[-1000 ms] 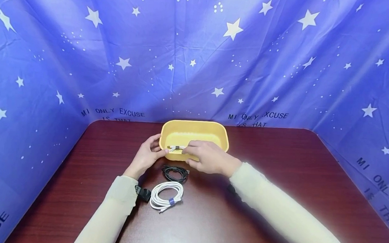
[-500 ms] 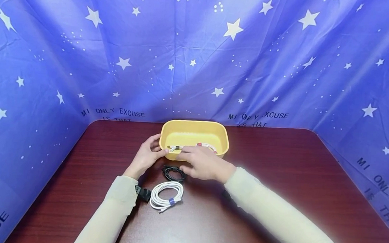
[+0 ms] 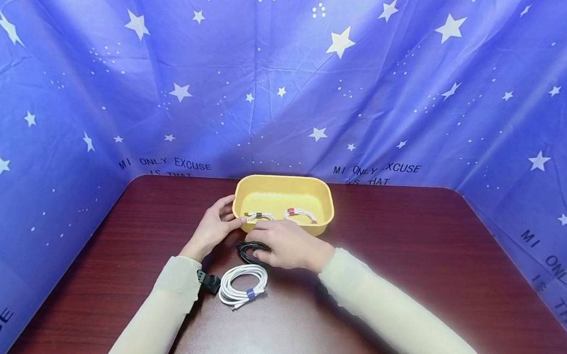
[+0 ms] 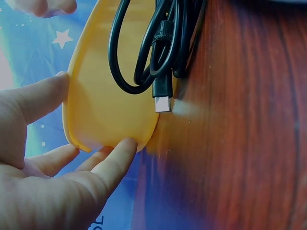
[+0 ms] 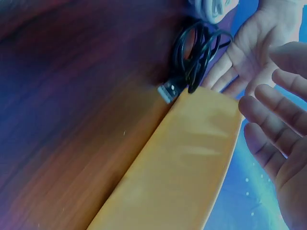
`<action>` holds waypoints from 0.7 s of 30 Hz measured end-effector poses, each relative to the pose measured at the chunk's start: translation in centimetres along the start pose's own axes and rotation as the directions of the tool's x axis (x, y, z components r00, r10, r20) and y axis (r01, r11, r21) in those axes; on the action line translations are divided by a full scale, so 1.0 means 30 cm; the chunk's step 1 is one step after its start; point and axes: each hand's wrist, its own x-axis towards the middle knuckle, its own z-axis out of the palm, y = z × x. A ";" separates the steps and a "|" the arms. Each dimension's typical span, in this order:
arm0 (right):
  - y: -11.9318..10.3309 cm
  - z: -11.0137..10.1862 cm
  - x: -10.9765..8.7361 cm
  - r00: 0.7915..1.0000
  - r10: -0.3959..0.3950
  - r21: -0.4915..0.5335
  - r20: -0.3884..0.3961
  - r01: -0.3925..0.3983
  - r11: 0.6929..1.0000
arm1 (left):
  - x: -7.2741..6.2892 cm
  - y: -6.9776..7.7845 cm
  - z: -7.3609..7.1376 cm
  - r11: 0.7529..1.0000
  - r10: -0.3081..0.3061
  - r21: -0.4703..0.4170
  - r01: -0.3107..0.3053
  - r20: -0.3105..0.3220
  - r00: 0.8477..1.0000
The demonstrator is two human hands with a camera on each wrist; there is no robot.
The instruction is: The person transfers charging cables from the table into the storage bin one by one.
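Observation:
My left hand (image 3: pixel 213 228) holds the left end of a yellow box (image 3: pixel 285 188), thumb at its near rim and fingers round its side. My right hand (image 3: pixel 286 244) hovers at the near side of the box, over a coiled black USB cable (image 3: pixel 247 251) on the table. Its fingers (image 5: pixel 268 108) are loosely bent, with nothing between them in the right wrist view. The black cable has a strap round it and a metal plug (image 4: pixel 163 104). Inside the box lie a white cable with a black strap (image 3: pixel 259 215) and a white cable with red ends (image 3: pixel 291 211).
A larger coiled white cable (image 3: pixel 225 289) with a blue strap lies nearer on the dark red wooden table (image 3: pixel 384 222), beside the left wrist's black camera (image 3: pixel 209 282). Behind the table hangs a blue curtain (image 3: pixel 287 117) with white stars.
My right hand has come out of the box and moved down-left to the black cable, leaving the red-ended white cable uncovered in the box. My left hand stays at the box.

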 end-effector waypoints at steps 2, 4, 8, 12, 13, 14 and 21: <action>-0.011 0.002 0.006 1.000 -0.009 -0.004 0.014 0.009 1.000 | 0.011 -0.016 -0.002 1.000 0.000 -0.003 0.000 -0.002 1.000; -0.024 0.002 0.012 0.999 -0.019 -0.013 0.029 0.020 1.000 | 0.026 -0.039 -0.006 1.000 0.002 -0.013 -0.002 -0.005 1.000; -0.046 0.004 0.026 0.997 -0.043 -0.019 0.065 0.044 0.999 | 0.050 -0.082 -0.009 1.000 0.006 -0.026 -0.006 -0.014 1.000; -0.063 0.011 0.038 0.993 -0.068 -0.026 0.094 0.071 0.997 | 0.056 -0.096 -0.010 1.000 0.014 -0.016 -0.014 -0.023 1.000; -0.067 0.013 0.041 0.992 -0.072 -0.025 0.100 0.075 0.997 | 0.057 -0.098 -0.009 1.000 0.016 -0.013 -0.016 -0.025 1.000; -0.070 0.016 0.043 0.992 -0.076 -0.024 0.105 0.079 0.997 | 0.057 -0.098 -0.009 1.000 0.018 -0.011 -0.019 -0.025 1.000; -0.090 0.034 0.058 0.982 -0.092 -0.036 0.162 0.099 0.994 | 0.058 -0.095 -0.008 1.000 0.014 0.018 -0.013 -0.037 0.999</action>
